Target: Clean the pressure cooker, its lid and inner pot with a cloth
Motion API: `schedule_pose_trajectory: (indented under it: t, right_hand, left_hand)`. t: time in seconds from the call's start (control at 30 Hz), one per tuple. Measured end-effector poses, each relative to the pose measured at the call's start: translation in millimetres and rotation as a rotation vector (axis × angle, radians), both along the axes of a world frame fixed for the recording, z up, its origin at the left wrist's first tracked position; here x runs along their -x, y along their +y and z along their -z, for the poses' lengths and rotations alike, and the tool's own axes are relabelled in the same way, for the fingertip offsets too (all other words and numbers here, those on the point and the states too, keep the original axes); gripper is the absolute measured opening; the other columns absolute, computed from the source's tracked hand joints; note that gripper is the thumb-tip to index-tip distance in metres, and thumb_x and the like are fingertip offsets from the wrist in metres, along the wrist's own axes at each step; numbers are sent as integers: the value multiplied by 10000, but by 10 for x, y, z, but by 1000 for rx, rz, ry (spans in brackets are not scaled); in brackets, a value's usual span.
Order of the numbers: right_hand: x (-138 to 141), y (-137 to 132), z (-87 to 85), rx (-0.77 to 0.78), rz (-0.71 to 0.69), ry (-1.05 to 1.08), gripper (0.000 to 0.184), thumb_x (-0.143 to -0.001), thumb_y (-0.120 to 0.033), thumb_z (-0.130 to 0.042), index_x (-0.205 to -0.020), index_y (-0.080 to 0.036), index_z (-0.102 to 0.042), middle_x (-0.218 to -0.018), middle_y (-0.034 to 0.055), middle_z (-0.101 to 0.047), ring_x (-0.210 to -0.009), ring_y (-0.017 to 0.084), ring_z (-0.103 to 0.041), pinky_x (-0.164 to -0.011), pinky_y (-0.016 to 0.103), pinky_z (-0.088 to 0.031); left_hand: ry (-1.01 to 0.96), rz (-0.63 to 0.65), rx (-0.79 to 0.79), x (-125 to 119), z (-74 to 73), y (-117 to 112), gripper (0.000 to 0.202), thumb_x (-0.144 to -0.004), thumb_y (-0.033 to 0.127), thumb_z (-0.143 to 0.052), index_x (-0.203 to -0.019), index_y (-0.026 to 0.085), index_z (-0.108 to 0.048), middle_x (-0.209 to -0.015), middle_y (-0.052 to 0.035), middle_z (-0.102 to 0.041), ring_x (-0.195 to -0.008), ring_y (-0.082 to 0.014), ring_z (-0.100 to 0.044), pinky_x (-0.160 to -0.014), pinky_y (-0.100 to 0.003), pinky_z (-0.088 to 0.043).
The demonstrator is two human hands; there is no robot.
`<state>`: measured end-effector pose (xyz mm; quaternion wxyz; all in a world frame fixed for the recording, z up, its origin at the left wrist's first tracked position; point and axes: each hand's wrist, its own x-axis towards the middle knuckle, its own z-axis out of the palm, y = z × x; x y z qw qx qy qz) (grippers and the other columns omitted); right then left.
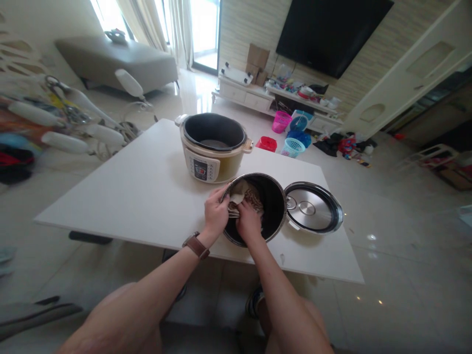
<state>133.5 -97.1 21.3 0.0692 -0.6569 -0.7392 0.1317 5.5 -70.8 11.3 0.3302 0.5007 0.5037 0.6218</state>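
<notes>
Pot [275,211]: dark inside, tilted toward the person, at the counter's [136,191] near edge.
Left hand [216,211]: clamped on the pot's rim, about 10 o'clock; watch [197,246] on wrist.
Right hand [249,222]: inside the pot, touching the cloth; fingertips hidden, grip cannot be told.
Cloth [252,196]: patterned, bunched inside the pot, toward 10 o'clock.
Cooker [226,168]: uncovered, 11 o'clock of the pot.
Lid [315,210]: underside up, 3 o'clock.

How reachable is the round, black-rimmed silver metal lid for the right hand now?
Probably not directly: the right hand is inside the round black pot, at a brown-patterned cloth, and the pot's wall stands between it and the lid.
</notes>
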Motion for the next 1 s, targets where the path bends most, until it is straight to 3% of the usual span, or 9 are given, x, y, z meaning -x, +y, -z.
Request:
schedule_pose_trajectory:
  t: [0.13, 0.27, 0.33, 0.43, 0.53, 0.67, 0.8, 0.93, 1.0]
  right_hand:
    - [-91, -7, -61, 160, -50, -6, 574, -891, -88, -500, -1339, -377, -713, -1502, -21, -664, -1545, 246, -456, -1096, 393, -522]
    - [-197, -23, -116, 136, 52, -70, 534, -894, -108, -508, -1311, -354, -732, -1490, 4, -679, -1445, 284, -572, -1030, 405, -544]
    - [-215, -31, -131, 147, 48, -94, 538, -887, -116, -521, -1321, -357, -728, -1499, 12, -674, -1371, 285, -633, -1002, 395, -544]
    - [-209, -45, -160, 195, 7, -121, 490, -905, -168, -523, -1296, -368, -741, -1349, 43, -758, -1211, 295, -722, -952, 394, -541]
    - [-191, -68, -205, 207, -7, -121, 469, -927, -205, -499, -1291, -367, -746, -1220, 67, -799, -1107, 301, -752, -927, 395, -528]
    - [-205, -116, -260, 110, 50, -21, 475, -907, -191, -497, -1286, -343, -741, -1264, 58, -778, -1097, 283, -740, -917, 357, -513]
    - [-322, -129, -262, -111, 150, 295, 471, -868, -171, -491, -1251, -275, -744, -1298, 64, -759, -1111, 257, -713, -947, 329, -501]
    - [-521, -36, -194, -346, 329, 863, 317, -830, -248, -544, -1052, -193, -764, -994, 55, -804, -943, 229, -699, -883, 320, -535]
    - [-646, 31, -148, -409, 450, 1150, 261, -815, -295, -604, -995, -175, -750, -959, 52, -801, -902, 213, -695, -873, 331, -564]
  left_hand:
    - [-71, -73, 97, 58, 95, 99, 329, -879, 209, -623, -1127, 171, -837, -1166, -95, -813, -1105, -271, -730, -1049, -440, -563]
    - [-95, -66, 107, 49, 107, 151, 338, -855, 208, -632, -1115, 176, -845, -1174, -94, -816, -1120, -277, -728, -1078, -448, -542]
    - [-115, -61, 105, 29, 94, 152, 345, -841, 208, -631, -1107, 177, -849, -1169, -91, -819, -1122, -276, -726, -1087, -445, -532]
    - [-191, -31, 160, 17, 84, 148, 353, -809, 227, -642, -1085, 165, -854, -1124, -89, -826, -1091, -279, -724, -1053, -433, -540]
    - [-253, -4, 219, 26, 89, 150, 352, -778, 256, -657, -1047, 152, -858, -1070, -83, -828, -1033, -274, -717, -997, -401, -547]
    - [-301, -7, 262, 54, 114, 165, 358, -725, 257, -670, -1010, 143, -855, -1014, -74, -819, -959, -246, -701, -930, -353, -541]
    - [-368, -29, 305, 97, 192, 200, 345, -694, 273, -686, -969, 137, -843, -968, -78, -808, -920, -237, -685, -889, -343, -536]
    - [-392, -54, 345, 145, 293, 262, 343, -676, 306, -725, -953, 138, -838, -933, -85, -800, -919, -249, -689, -886, -366, -546]
    - [-389, -59, 371, 165, 329, 297, 372, -666, 308, -736, -980, 137, -841, -928, -86, -801, -917, -254, -694, -892, -383, -550]
